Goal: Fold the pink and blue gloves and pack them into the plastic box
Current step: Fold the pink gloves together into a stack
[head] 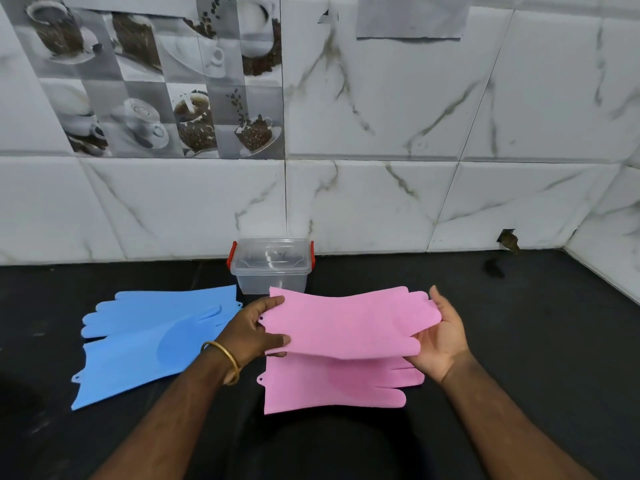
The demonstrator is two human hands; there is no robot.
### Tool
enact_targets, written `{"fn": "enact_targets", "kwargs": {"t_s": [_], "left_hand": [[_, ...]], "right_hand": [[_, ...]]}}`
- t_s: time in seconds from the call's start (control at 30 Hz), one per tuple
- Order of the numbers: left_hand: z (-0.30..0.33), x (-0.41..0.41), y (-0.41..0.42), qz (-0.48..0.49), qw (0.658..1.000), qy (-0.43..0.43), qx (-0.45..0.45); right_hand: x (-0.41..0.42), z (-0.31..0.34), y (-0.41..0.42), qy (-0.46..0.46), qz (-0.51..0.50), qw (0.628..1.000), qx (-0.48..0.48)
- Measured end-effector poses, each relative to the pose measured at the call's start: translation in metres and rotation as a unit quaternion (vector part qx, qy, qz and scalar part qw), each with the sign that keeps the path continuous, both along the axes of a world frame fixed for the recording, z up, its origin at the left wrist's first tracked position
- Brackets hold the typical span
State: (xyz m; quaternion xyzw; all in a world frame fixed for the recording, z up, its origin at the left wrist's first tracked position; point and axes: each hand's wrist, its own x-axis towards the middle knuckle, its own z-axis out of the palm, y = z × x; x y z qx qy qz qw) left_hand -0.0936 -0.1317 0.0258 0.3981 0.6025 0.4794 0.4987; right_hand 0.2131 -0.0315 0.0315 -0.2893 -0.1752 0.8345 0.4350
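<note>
- Pink upper glove held off the counter between both hands, cuff to my left, fingers to my right; it sags a little in the middle.
- Left hand pinches the cuff edge, thumb on top, fingers curled under. A gold bangle sits on that wrist.
- Right hand is palm up and mostly spread, cupping the glove's fingertip end; the thumb stands up behind the glove. I cannot tell how firmly it grips.
- Second pink glove lies flat on the black counter directly beneath the held one, fingers also pointing right, a small hanging tab at its cuff.
- Blue gloves, two of them overlapped, lie flat to the left; one's fingers point left, the other's cuff flares toward the near left.
- Clear plastic box with red side latches stands at the back against the marble-tiled wall, just behind the pink glove's cuff. Its lid looks to be on; I see nothing inside.
</note>
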Motion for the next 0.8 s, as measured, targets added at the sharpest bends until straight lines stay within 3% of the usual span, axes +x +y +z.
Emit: {"fn": "enact_targets", "kwargs": {"t_s": [0.27, 0.57, 0.8], "left_hand": [[-0.037, 0.025, -0.009, 0.000, 0.996, 0.072, -0.048], [-0.063, 0.025, -0.013, 0.025, 0.983, 0.161, -0.086], [-0.073, 0.021, -0.017, 0.015, 0.979, 0.171, -0.112]], "right_hand": [[0.014, -0.043, -0.008, -0.109, 0.035, 0.992, -0.057], [0.023, -0.063, 0.000, -0.064, 0.014, 0.995, -0.070], [0.021, -0.074, -0.002, -0.084, 0.014, 0.993, -0.079]]}}
